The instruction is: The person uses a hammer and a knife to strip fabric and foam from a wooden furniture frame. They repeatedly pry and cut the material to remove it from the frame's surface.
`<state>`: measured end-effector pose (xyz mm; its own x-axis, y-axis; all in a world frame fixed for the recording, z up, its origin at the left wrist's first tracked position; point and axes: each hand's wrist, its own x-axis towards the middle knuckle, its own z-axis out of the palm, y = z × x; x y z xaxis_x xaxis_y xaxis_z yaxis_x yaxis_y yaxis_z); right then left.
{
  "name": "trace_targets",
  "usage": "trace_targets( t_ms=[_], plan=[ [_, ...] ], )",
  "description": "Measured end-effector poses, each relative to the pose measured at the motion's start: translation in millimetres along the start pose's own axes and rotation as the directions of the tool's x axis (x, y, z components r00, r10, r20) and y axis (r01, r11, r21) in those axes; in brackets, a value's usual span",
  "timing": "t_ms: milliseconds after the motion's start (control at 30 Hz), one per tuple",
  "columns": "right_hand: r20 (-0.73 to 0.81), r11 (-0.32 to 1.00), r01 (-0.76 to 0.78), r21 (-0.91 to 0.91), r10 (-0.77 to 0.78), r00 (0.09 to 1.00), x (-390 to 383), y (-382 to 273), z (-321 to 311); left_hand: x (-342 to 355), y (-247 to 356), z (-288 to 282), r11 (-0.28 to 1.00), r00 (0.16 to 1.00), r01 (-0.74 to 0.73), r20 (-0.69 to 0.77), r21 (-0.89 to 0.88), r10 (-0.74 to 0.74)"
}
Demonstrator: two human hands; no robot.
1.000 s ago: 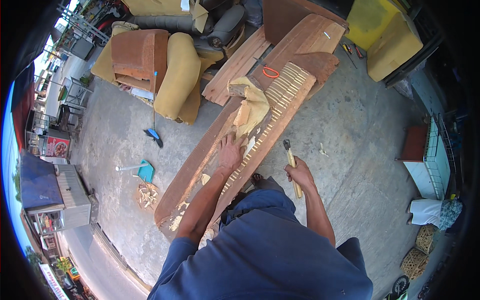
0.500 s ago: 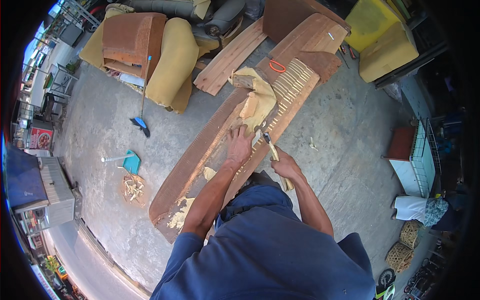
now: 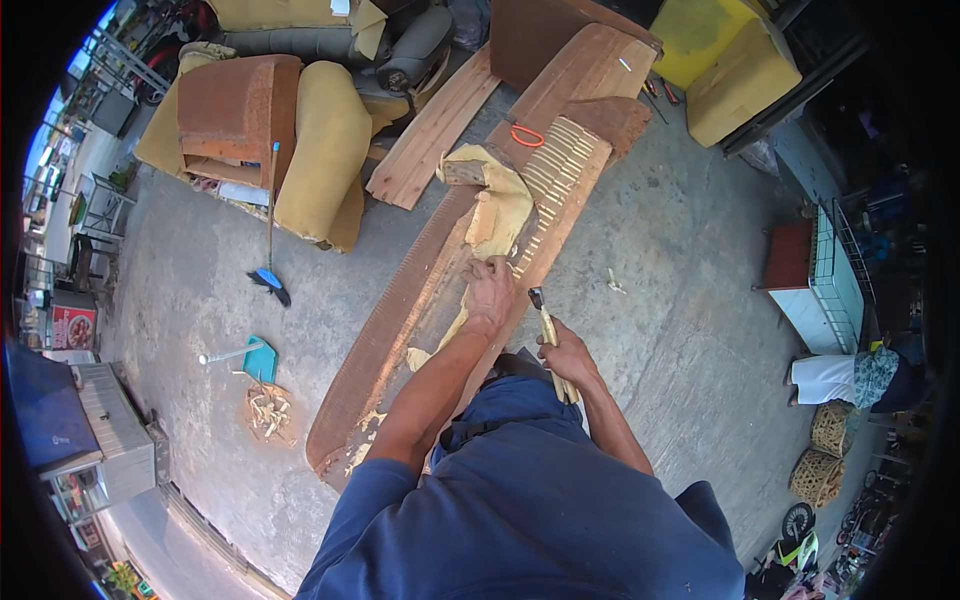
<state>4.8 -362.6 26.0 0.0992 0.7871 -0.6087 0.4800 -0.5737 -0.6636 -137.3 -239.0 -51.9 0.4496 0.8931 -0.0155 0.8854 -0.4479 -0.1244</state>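
A long, brown, fabric-covered wooden panel (image 3: 390, 330) lies slantwise in front of me. Yellowed foam (image 3: 508, 215) sits bunched on it, and rows of pale strips (image 3: 562, 165) run along its right side. My left hand (image 3: 488, 298) rests on the panel just below the foam, fingers curled inward; what they pinch is hidden. Beside the panel's right edge, my right hand (image 3: 567, 355) grips a hammer (image 3: 548, 322) by its pale handle. The dark hammer head points up and away, apart from the panel.
Orange-handled scissors (image 3: 526, 135) lie at the panel's far end. Wooden boards (image 3: 432, 140), a stripped sofa part (image 3: 240, 110) and yellow cushions (image 3: 745, 85) stand beyond. At left are a broom (image 3: 270, 280), a teal dustpan (image 3: 261, 360) and a scrap pile (image 3: 268, 412).
My left hand's spread fingers have curled in. My right hand and the hammer have drawn back from the panel's edge. The whole view has shifted slightly.
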Motion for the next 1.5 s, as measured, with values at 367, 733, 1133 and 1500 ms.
trace_targets(
  t_ms=[367,733,1133,1500],
  plan=[
    [-0.066,0.997,-0.029,0.071,0.034,0.997,-3.6,38.5,-15.8,32.7,-9.6,-10.7,0.994,0.936,-0.053,0.342,-0.1,0.084],
    [-0.038,0.974,-0.063,0.22,0.073,0.997,6.4,14.9,-37.9,6.3,-75.6,-0.8,0.584,0.977,0.108,0.194,-0.804,0.086],
    [0.077,0.995,0.022,0.092,-0.029,0.997,32.4,-6.1,-25.6,-69.9,-43.2,-34.8,0.166,0.929,0.246,0.183,-0.955,-0.322],
    [0.186,0.997,0.074,0.018,-0.076,0.98,45.8,-16.9,-28.2,-156.2,-124.7,-91.7,0.376,0.801,0.501,0.253,-0.78,-0.543]
  ],
)
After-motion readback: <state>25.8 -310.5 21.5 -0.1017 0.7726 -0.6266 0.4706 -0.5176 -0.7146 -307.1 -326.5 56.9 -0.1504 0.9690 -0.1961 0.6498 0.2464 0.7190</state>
